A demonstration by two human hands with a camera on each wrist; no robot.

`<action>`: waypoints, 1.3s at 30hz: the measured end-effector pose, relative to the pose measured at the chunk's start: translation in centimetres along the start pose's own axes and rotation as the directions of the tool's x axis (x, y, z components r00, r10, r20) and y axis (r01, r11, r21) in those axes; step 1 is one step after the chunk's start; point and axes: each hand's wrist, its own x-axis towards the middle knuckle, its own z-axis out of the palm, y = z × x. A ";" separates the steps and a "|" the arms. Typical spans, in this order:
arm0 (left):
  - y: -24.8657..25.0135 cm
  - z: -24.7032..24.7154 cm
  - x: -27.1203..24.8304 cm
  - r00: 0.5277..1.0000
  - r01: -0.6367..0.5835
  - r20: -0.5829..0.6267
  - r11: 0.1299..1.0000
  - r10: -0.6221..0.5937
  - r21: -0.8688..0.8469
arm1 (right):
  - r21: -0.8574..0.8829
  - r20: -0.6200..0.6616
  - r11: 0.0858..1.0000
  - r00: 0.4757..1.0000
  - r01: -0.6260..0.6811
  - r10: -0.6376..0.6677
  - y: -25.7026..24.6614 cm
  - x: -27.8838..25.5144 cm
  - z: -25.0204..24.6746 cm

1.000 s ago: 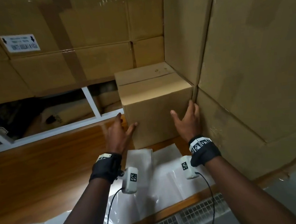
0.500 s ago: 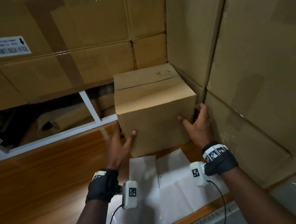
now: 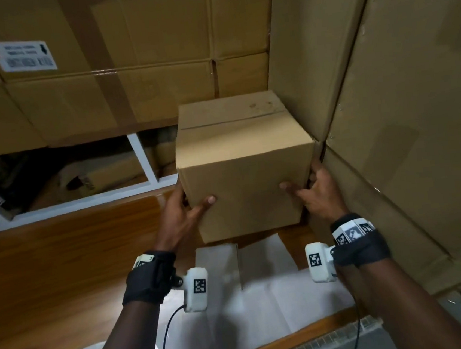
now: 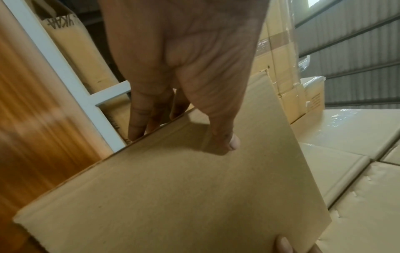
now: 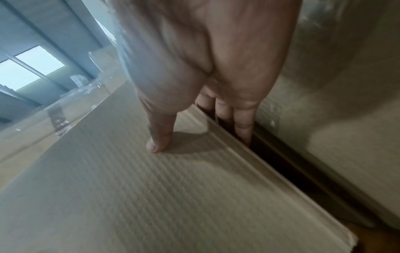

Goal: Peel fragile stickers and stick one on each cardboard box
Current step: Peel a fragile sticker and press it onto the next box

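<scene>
A small plain cardboard box (image 3: 246,172) sits in the corner of the wooden table (image 3: 62,263), tilted slightly toward me. My left hand (image 3: 184,210) grips its left front edge, thumb on the front face and fingers round the side. My right hand (image 3: 316,191) grips the right front edge, thumb on the face. In the right wrist view its fingers (image 5: 243,126) reach into the dark gap beside the box (image 5: 129,188). The left wrist view shows my left hand (image 4: 184,68) with the thumb pressed on the box (image 4: 184,196). No sticker shows on the box.
Large stacked cartons (image 3: 403,127) wall in the right side, and more cartons (image 3: 129,85) stand behind, one with a white label (image 3: 22,55). White paper sheets (image 3: 264,290) lie on the table in front of me. A white frame (image 3: 142,160) borders the table's far edge.
Both hands went from lying at the box's sides to gripping its front edges. The box has come out of the corner toward me and tilted a little.
</scene>
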 end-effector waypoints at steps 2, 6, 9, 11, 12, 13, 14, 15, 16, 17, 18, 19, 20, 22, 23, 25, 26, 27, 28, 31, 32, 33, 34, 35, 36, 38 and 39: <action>1.0 -0.5 -0.6 0.999 -0.018 -0.028 1.000 0.017 -0.005 | 0.015 0.011 0.999 0.999 0.030 -0.030 -1.4 -0.4 -0.3; 3.5 -2.3 -1.7 0.994 -0.067 -0.087 0.998 0.065 -0.021 | 0.058 0.021 0.992 0.993 0.113 -0.114 -4.2 -1.1 -0.6; 4.8 -4.3 -3.0 0.990 -0.073 -0.120 0.997 0.068 -0.035 | 0.109 0.049 0.980 0.983 0.169 -0.175 -5.9 -1.7 0.2; 5.2 -6.0 -4.0 0.988 -0.065 -0.145 0.997 0.059 -0.038 | 0.144 0.071 0.969 0.974 0.202 -0.214 -6.9 -2.2 1.3; 5.4 -6.9 -4.5 0.986 -0.061 -0.157 0.997 0.055 -0.037 | 0.158 0.083 0.965 0.971 0.210 -0.225 -7.3 -2.5 2.0; 5.5 -7.8 -5.1 0.985 -0.057 -0.165 0.997 0.049 -0.042 | 0.165 0.093 0.962 0.968 0.216 -0.233 -7.5 -2.8 2.9; 5.6 -8.7 -5.6 0.984 -0.053 -0.170 0.998 0.044 -0.044 | 0.166 0.102 0.961 0.965 0.222 -0.241 -7.8 -3.1 3.9; 5.6 -9.6 -6.1 0.983 -0.050 -0.177 0.998 0.041 -0.045 | 0.160 0.108 0.961 0.964 0.224 -0.243 -7.9 -3.5 4.9; 5.7 -10.5 -6.6 0.982 -0.047 -0.185 0.998 0.038 -0.043 | 0.154 0.112 0.964 0.965 0.217 -0.235 -8.1 -3.9 6.0; 5.6 -11.4 -7.1 0.980 -0.047 -0.195 0.998 0.038 -0.043 | 0.155 0.118 0.966 0.967 0.209 -0.228 -8.2 -4.3 7.1; 5.3 -12.5 -7.6 0.978 -0.042 -0.208 0.998 0.032 -0.040 | 0.157 0.124 0.967 0.967 0.201 -0.221 -8.3 -4.7 8.3; 5.0 -13.5 -8.1 0.976 -0.034 -0.218 0.999 0.026 -0.036 | 0.159 0.128 0.968 0.968 0.195 -0.216 -8.4 -5.2 9.5; 4.4 -14.6 -8.6 0.973 -0.022 -0.230 0.999 0.015 -0.025 | 0.166 0.130 0.968 0.969 0.189 -0.211 -8.5 -5.6 10.8; 3.1 -16.8 -9.8 0.968 -0.002 -0.251 1.000 -0.001 -0.011 | 0.191 0.138 0.965 0.968 0.180 -0.208 -8.5 -6.4 13.5; 2.3 -18.0 -10.5 0.964 0.005 -0.264 1.000 -0.006 -0.007 | 0.197 0.147 0.965 0.968 0.174 -0.204 -8.5 -6.9 14.9; 0.9 -20.3 -11.8 0.959 0.027 -0.284 1.000 -0.023 0.009 | 0.195 0.171 0.969 0.967 0.152 -0.187 -8.5 -7.9 18.1; 0.1 -21.5 -12.4 0.956 0.040 -0.290 0.999 -0.034 0.017 | 0.188 0.179 0.971 0.967 0.145 -0.179 -8.4 -8.6 19.8; -0.8 -22.8 -13.0 0.955 0.052 -0.294 0.998 -0.045 0.018 | 0.172 0.185 0.975 0.967 0.142 -0.173 -8.3 -9.3 21.4; -1.7 -24.1 -13.6 0.952 0.069 -0.298 0.998 -0.064 0.006 | 0.153 0.188 0.978 0.967 0.142 -0.170 -8.1 -9.9 23.1; -4.3 -28.0 -14.9 0.949 0.111 -0.291 0.992 -0.122 -0.056 | 0.100 0.192 0.989 0.973 0.110 -0.127 -7.8 -12.0 27.9; -5.0 -29.1 -15.2 0.948 0.121 -0.287 0.990 -0.136 -0.069 | 0.083 0.182 0.992 0.977 0.096 -0.110 -7.8 -12.6 29.3; -5.8 -30.2 -15.3 0.949 0.127 -0.281 0.989 -0.145 -0.080 | 0.064 0.171 0.994 0.981 0.087 -0.097 -7.9 -13.0 30.6; -6.5 -31.1 -15.5 0.949 0.129 -0.276 0.987 -0.151 -0.094 | 0.049 0.165 0.996 0.982 0.081 -0.088 -7.8 -13.4 31.9; -7.3 -32.0 -15.6 0.950 0.127 -0.271 0.986 -0.153 -0.111 | 0.032 0.162 0.997 0.984 0.073 -0.077 -7.8 -13.8 33.0; -8.0 -32.6 -15.7 0.950 0.128 -0.268 0.983 -0.159 -0.130 | 0.016 0.159 0.998 0.985 0.065 -0.067 -7.5 -14.1 34.0; -9.6 -33.4 -16.0 0.948 0.126 -0.272 0.979 -0.166 -0.158 | -0.002 0.146 0.999 0.988 0.050 -0.049 -7.1 -14.5 35.5; -10.3 -33.7 -16.0 0.949 0.113 -0.276 0.981 -0.153 -0.158 | -0.022 0.137 0.999 0.990 0.034 -0.031 -7.0 -14.6 35.9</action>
